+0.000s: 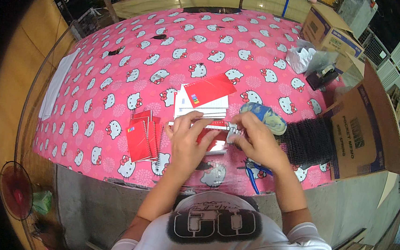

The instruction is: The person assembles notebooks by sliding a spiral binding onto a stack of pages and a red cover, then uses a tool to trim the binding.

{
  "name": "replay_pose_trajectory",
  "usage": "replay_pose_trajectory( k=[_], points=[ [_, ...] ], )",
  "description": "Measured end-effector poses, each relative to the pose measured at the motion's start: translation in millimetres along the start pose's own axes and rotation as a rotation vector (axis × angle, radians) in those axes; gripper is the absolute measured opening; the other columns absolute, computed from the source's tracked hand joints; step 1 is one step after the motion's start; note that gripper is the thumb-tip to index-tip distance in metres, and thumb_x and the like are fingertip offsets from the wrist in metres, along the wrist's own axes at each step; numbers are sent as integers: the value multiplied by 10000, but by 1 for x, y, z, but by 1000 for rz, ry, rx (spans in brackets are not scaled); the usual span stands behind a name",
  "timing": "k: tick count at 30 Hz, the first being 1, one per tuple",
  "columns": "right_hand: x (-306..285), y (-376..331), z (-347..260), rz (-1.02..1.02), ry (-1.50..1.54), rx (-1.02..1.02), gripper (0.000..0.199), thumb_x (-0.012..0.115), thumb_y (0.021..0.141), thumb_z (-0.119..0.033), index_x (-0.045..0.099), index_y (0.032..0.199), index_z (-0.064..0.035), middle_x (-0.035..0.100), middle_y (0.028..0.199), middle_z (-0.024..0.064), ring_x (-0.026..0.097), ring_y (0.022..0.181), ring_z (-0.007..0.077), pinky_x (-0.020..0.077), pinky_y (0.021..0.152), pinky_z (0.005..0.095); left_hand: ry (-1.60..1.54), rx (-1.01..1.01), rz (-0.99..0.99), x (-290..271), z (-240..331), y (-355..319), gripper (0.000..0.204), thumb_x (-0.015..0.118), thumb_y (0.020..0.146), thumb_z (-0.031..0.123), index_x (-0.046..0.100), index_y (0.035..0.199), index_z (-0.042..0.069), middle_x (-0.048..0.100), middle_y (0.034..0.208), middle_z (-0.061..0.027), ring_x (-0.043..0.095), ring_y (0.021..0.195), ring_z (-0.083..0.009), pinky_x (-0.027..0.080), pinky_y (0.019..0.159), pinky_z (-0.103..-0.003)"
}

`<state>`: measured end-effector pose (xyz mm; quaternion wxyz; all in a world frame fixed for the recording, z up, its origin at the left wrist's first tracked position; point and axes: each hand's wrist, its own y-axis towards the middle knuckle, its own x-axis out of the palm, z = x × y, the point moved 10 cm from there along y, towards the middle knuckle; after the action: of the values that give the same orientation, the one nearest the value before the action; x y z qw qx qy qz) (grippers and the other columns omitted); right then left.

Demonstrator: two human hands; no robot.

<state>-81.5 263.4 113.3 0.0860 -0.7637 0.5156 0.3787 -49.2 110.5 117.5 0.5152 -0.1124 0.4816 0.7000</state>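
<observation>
My left hand (189, 137) is closed around a small red-covered notepad (217, 123), its fingers along a white edge with a row of holes. At the right end of that edge, the fingers of my right hand (260, 141) pinch together on a small pale grey piece that I cannot make out. Just beyond lies a stack of white pads (185, 109) topped by a loose red cover (212, 89). Left of my left hand, several red spiral notebooks (138, 140) are fanned in an overlapping pile.
Beside my right forearm lie blue-handled pliers (253, 178) and a heap of black spiral coils (310, 141). A blue-and-yellow cloth item (264, 117) sits behind them. An open cardboard box (357, 130) stands right, another box (331, 34) behind. Pink patterned cloth (118, 90) covers the table.
</observation>
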Motion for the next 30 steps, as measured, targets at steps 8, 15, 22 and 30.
replay_pose_trajectory(
  k=[8, 15, 22, 30],
  points=[
    [4, 0, -20, 123, -187, -170, 214, 646, 835, -210, 594, 979, -60, 555, 893, 129, 589, 808, 342, 474, 655, 438, 6, 91, 48, -1, 2, -3, 232, 778, 708, 247, 700, 893, 132, 642, 877, 3, 540, 915, -193, 298, 853, -408],
    [1, -2, -25, 169, -166, -115, 178, 663, 811, -184, 589, 852, -27, 547, 812, 135, 581, 811, 348, 467, 671, 450, -11, 64, 31, 0, 3, -5, 214, 780, 700, 241, 705, 874, 139, 646, 868, 7, 541, 890, -189, 304, 804, -393],
    [1, -10, -24, 149, -270, -258, 145, 630, 828, -172, 643, 891, -42, 608, 864, 141, 603, 873, 334, 483, 762, 429, -48, 67, -7, 4, 3, -8, 205, 782, 702, 258, 710, 854, 140, 646, 860, 6, 539, 872, -191, 313, 783, -388],
    [-18, -26, 191, -49, -749, 345, 371, 695, 763, -356, 619, 900, -20, 645, 927, 187, 641, 879, 366, 507, 727, 456, -72, 163, -61, 0, 18, 4, 307, 830, 638, 223, 679, 865, 82, 663, 865, -52, 587, 870, -238, 386, 825, -379]
  ],
)
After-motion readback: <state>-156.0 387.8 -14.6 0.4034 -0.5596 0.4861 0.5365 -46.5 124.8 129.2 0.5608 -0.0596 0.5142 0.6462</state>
